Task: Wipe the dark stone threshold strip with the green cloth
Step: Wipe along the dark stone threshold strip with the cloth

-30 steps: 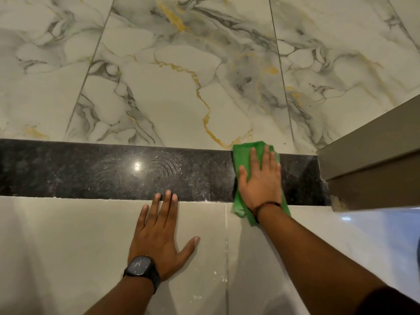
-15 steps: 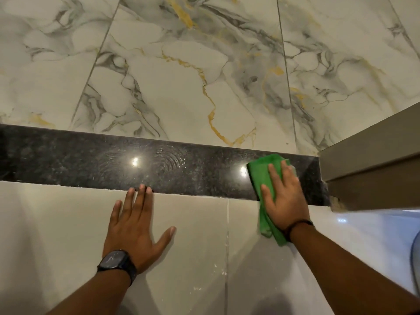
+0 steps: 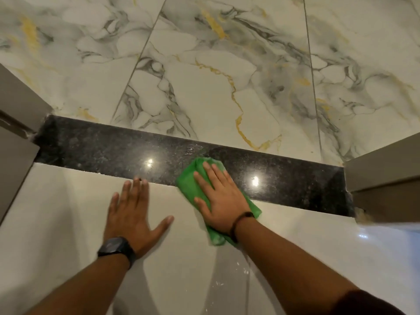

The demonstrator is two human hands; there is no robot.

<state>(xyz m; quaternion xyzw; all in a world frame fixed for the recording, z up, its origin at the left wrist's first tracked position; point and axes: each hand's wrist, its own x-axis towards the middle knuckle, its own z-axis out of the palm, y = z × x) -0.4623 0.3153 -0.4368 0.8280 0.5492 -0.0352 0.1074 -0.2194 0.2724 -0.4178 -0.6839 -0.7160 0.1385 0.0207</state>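
Note:
A dark speckled stone threshold strip (image 3: pixel 113 148) runs across the floor between two door frames. The green cloth (image 3: pixel 187 183) lies partly on the strip's near edge and partly on the pale tile, near the strip's middle. My right hand (image 3: pixel 221 197) presses flat on the cloth, fingers spread, covering most of it. My left hand (image 3: pixel 134 212), with a black watch on its wrist, rests flat on the pale tile, its fingertips just touching the strip's near edge. Faint wipe marks show on the strip beyond the cloth.
Marbled white tiles with grey and gold veins (image 3: pixel 204 87) lie beyond the strip. Plain pale tiles (image 3: pixel 56 212) lie on the near side. A grey door frame (image 3: pixel 18 105) stands at the left end, another (image 3: pixel 386 169) at the right end. White specks dot the grout near my right forearm.
My right hand first slid the cloth right toward the right door frame, then back left to the strip's middle. My view shifted so the left door frame now shows. My left hand stayed flat.

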